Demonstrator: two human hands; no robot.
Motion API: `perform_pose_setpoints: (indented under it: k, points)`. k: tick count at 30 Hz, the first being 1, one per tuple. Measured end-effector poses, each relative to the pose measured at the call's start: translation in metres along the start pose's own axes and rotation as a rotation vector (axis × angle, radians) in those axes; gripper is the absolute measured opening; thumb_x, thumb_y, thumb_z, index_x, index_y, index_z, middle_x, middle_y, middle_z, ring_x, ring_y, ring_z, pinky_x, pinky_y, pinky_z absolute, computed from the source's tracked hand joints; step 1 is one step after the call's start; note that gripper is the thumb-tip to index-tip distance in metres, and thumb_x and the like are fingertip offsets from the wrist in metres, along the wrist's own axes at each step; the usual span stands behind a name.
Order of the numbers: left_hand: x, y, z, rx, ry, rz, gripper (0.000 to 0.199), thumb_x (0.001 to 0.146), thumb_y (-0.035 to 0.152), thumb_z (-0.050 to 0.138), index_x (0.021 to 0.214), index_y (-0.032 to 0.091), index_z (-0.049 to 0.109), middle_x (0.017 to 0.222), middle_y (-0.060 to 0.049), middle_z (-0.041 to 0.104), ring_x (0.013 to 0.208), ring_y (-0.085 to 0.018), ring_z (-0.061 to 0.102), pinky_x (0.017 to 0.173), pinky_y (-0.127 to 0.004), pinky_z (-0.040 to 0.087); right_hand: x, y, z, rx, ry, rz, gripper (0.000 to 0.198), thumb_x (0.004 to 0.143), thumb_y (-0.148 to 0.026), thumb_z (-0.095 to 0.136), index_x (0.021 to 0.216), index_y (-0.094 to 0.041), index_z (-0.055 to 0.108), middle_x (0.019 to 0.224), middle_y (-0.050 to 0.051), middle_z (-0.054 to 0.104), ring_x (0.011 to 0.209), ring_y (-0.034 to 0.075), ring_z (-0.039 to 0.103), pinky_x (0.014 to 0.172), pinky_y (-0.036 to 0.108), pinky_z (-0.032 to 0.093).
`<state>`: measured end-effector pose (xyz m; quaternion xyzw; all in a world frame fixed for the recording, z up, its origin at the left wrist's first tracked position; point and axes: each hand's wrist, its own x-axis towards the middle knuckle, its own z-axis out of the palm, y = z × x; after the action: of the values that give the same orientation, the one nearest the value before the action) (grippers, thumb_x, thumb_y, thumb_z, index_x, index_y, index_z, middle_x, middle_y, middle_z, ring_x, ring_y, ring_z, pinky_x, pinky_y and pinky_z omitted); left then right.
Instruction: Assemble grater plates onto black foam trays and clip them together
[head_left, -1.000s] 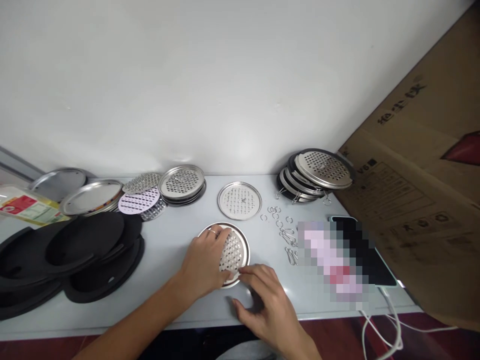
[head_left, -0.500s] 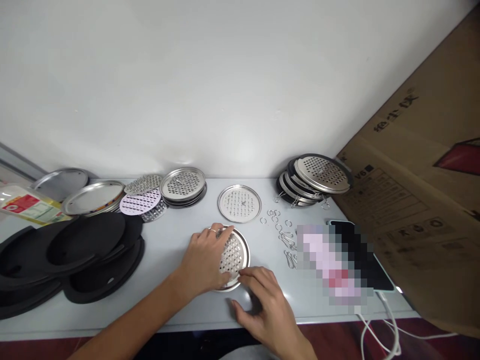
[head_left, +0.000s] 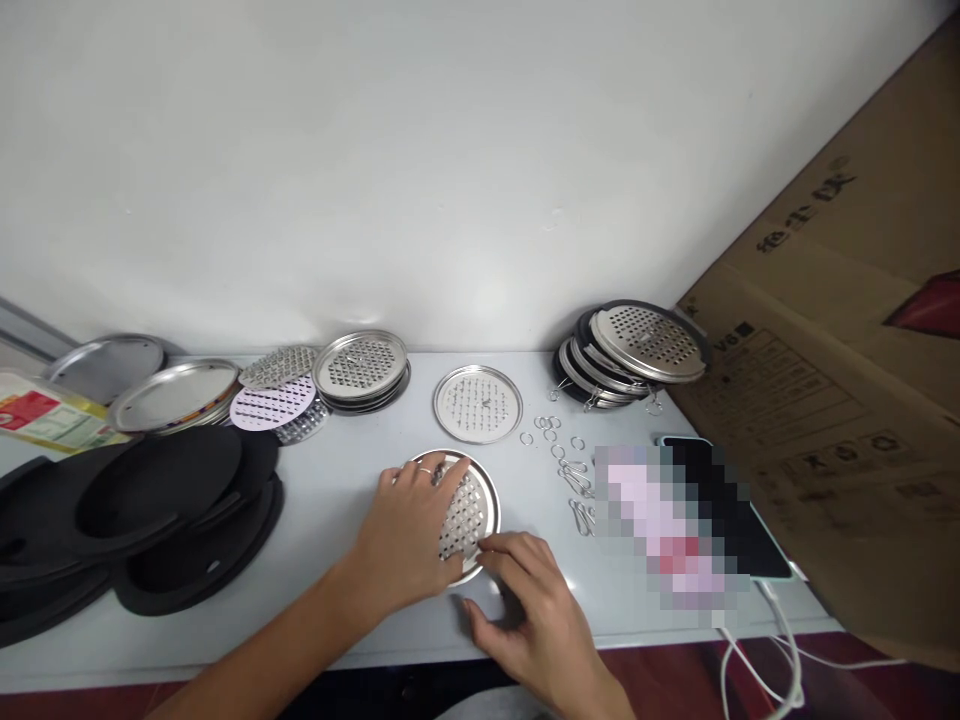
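Note:
A round metal grater disc (head_left: 466,505) with a shiny raised rim lies flat on the table in front of me. Across its left half rests my left hand (head_left: 412,530), fingers at the far rim and thumb at the near rim, gripping it. A ring sits on one of that hand's fingers. My right hand (head_left: 536,610) touches the disc's lower right rim with its fingertips; its thumb stands apart, lower down, with nothing in between. Just beyond lies another rimmed grater disc (head_left: 478,404). Small metal rings (head_left: 550,436) and wire clips (head_left: 577,480) are scattered to the right.
At the back stand a stack of rimmed graters (head_left: 360,365) and a stack with black holders (head_left: 649,345). Loose perforated plates (head_left: 274,403), metal rims (head_left: 176,393) and black round holders (head_left: 161,490) crowd the left. A phone (head_left: 757,540) and a cardboard box (head_left: 810,430) are right.
My left hand's fingers have shifted slightly on the grater disc, uncovering a bit more of its far rim. The right hand stays at the rim. The view has turned slightly.

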<state>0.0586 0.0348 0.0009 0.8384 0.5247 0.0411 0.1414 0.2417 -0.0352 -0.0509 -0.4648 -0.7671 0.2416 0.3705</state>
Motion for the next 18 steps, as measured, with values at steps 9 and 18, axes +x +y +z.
perform_pose_setpoints:
  k: [9, 18]
  points:
    - [0.0005, -0.0013, 0.0054, -0.003, 0.025, 0.013, 0.078, 0.066, 0.035, 0.072, 0.14, 0.026, 0.048, 0.141, -0.012, 0.055, 0.121, -0.036, 0.052, 0.094, -0.051, 0.043, 0.0002, 0.0009, 0.0008, -0.001, 0.002, 0.007, 0.032, 0.078, -0.011, 0.072, 0.107, -0.023, 0.064, 0.105, 0.008, 0.066, 0.098, 0.026, 0.063, 0.088, 0.043, 0.053]
    - [0.0039, -0.003, 0.0017, 0.026, 0.041, 0.031, 0.08, 0.063, 0.04, 0.072, 0.138, 0.022, 0.049, 0.138, -0.011, 0.058, 0.116, -0.034, 0.054, 0.094, -0.05, 0.04, 0.0007, -0.0001, -0.0004, -0.005, 0.014, -0.003, 0.034, 0.077, -0.011, 0.073, 0.108, -0.022, 0.064, 0.105, 0.008, 0.067, 0.097, 0.026, 0.063, 0.087, 0.043, 0.053]
